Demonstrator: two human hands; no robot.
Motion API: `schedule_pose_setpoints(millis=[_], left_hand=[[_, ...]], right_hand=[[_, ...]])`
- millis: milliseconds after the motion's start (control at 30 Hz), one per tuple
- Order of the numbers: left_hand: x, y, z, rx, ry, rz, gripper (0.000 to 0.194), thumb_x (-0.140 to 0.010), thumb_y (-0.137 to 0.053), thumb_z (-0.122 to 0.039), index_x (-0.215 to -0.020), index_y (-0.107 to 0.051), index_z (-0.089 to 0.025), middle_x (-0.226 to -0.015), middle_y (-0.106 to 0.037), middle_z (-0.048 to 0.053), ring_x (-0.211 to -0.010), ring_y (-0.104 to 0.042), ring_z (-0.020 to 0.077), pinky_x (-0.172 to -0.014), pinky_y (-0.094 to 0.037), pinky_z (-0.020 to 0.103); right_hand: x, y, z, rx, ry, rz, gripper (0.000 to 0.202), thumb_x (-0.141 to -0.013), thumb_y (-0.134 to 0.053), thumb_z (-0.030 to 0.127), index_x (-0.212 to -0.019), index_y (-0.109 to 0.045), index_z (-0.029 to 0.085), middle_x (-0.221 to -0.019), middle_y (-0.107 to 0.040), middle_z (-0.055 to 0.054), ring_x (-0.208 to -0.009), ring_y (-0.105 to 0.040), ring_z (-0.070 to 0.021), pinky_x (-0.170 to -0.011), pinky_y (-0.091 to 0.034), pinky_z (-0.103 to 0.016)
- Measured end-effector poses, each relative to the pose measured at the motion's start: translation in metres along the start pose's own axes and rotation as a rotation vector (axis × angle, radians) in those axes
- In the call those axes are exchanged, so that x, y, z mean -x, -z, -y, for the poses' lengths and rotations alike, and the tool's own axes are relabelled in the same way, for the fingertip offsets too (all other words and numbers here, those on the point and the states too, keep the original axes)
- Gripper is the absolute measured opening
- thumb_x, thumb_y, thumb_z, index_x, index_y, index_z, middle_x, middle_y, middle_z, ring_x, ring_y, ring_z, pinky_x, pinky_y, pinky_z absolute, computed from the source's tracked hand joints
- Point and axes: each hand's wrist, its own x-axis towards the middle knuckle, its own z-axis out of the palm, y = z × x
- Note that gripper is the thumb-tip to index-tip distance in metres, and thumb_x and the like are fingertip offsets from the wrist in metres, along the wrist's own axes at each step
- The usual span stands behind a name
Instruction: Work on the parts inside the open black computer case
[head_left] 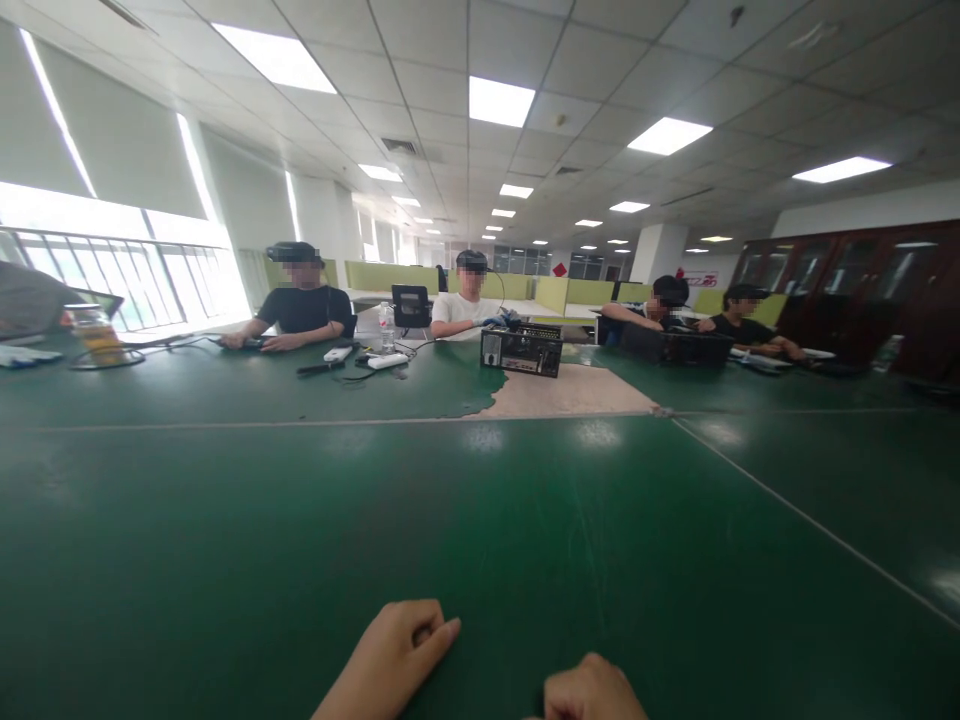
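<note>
My left hand [401,650] rests low in the middle of the view, on or just above the green table surface [450,520]. Its fingers are curled in, the thumb lies alongside them, and nothing shows in its grip. To its right, my right hand [591,690] is partly cut off by the bottom edge, also with its fingers curled. A small dark patch shows at its left side; whether the hand holds it I cannot tell. The two hands are apart from each other.
Across the table, an open computer case [521,350] stands before a person in white. A black case [675,345] is farther right, with two people. Left are a person in black, a water bottle [386,330], cables, a white power strip [388,361] and a jar [97,335].
</note>
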Motion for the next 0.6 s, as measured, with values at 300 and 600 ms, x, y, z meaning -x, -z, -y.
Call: schedule_pose_setpoints(millis=[300, 600], left_hand=[[-0.001, -0.007, -0.001, -0.047, -0.038, -0.007, 0.044, -0.085, -0.039, -0.054, -0.058, -0.038, -0.019, -0.058, -0.041, -0.003, -0.057, -0.038, 0.0125, -0.054, -0.027, 0.025], [-0.003, -0.008, -0.002, -0.068, -0.044, -0.005, 0.045, -0.085, -0.038, -0.055, -0.058, -0.038, -0.019, -0.059, -0.04, -0.003, -0.057, -0.039, 0.0131, -0.054, -0.027, 0.025]], right_hand=[[-0.001, 0.003, 0.001, 0.25, 0.04, 0.06, 0.014, -0.073, -0.058, 0.032, -0.064, -0.064, 0.024, -0.061, -0.06, 0.007, -0.056, -0.05, -0.0094, -0.06, -0.037, -0.02], [0.024, 0.006, 0.023, 0.229, -0.122, 0.053, 0.026, -0.081, -0.052, 0.04, -0.101, -0.066, 0.03, -0.099, -0.067, -0.003, -0.082, -0.062, -0.0216, -0.063, -0.045, -0.028]])
